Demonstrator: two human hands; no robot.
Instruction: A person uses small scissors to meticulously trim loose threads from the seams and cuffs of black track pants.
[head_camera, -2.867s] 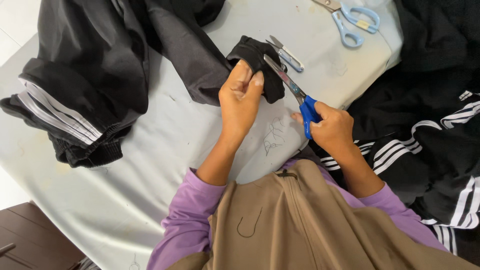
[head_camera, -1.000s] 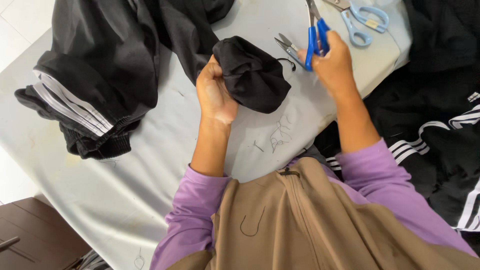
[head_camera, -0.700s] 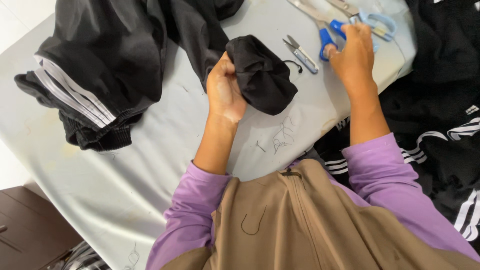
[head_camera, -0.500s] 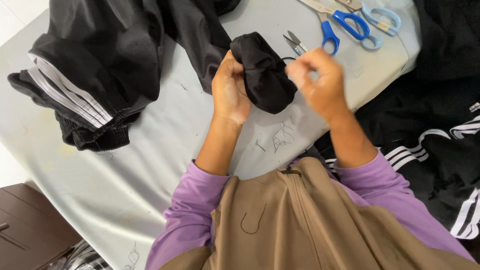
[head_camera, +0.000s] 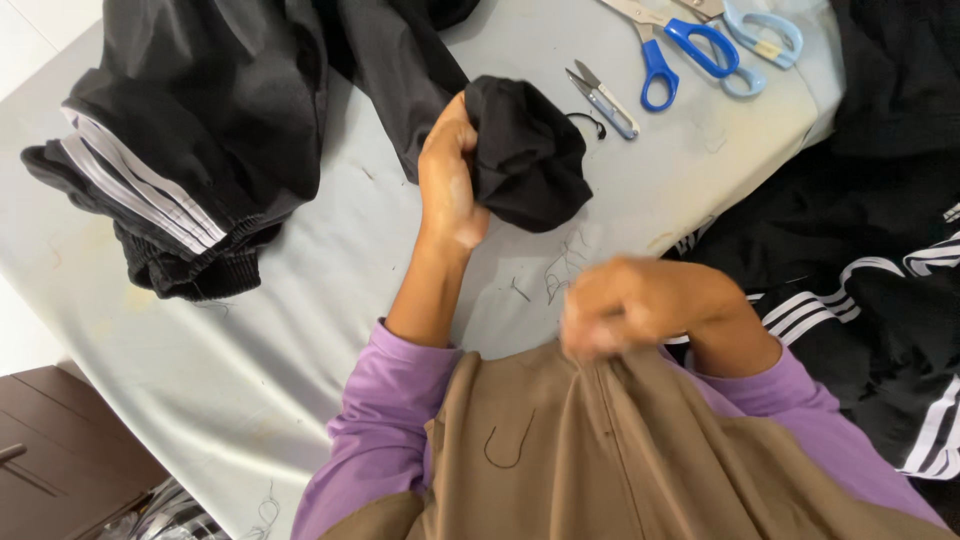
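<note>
The bunched black cloth (head_camera: 528, 152) sits above the middle of the grey table (head_camera: 330, 270), gripped at its 9 o'clock edge by the left hand (head_camera: 450, 180), fingers curled tight into the fabric. The right hand (head_camera: 630, 305), at 5 o'clock from it, is blurred against the tan garment's (head_camera: 600, 450) collar; whether it pinches anything is unclear. At 1 o'clock lie thread snips (head_camera: 601, 99), blue scissors (head_camera: 672, 44) and pale-blue scissors (head_camera: 755, 35), the last cut off by the frame. A striped black garment (head_camera: 190, 150) lies at 9 o'clock
</note>
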